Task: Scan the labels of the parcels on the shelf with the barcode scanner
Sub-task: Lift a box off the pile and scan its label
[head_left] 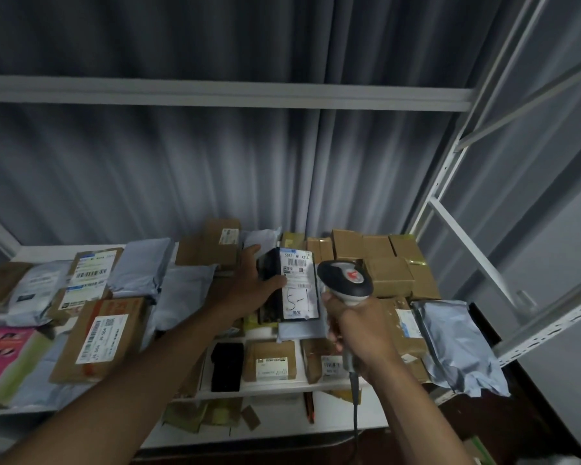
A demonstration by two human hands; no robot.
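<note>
Just below centre of the frame, the left hand (252, 286) grips a dark parcel (291, 286) by its left edge, white label facing up, above the shelf (275, 387). It looks light and stiff; an edge hold keeps the barcode uncovered. Beside it to the right, the right hand (359, 330) wraps the barcode scanner (346, 280) handle. No containers show; cartons (388, 275) and soft grey mailers (457, 344) lie loose on the shelf.

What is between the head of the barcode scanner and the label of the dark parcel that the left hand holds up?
Nothing: in the head view the barcode scanner sits just right of the dark parcel and its label, and the narrow stretch between them is bare.
</note>
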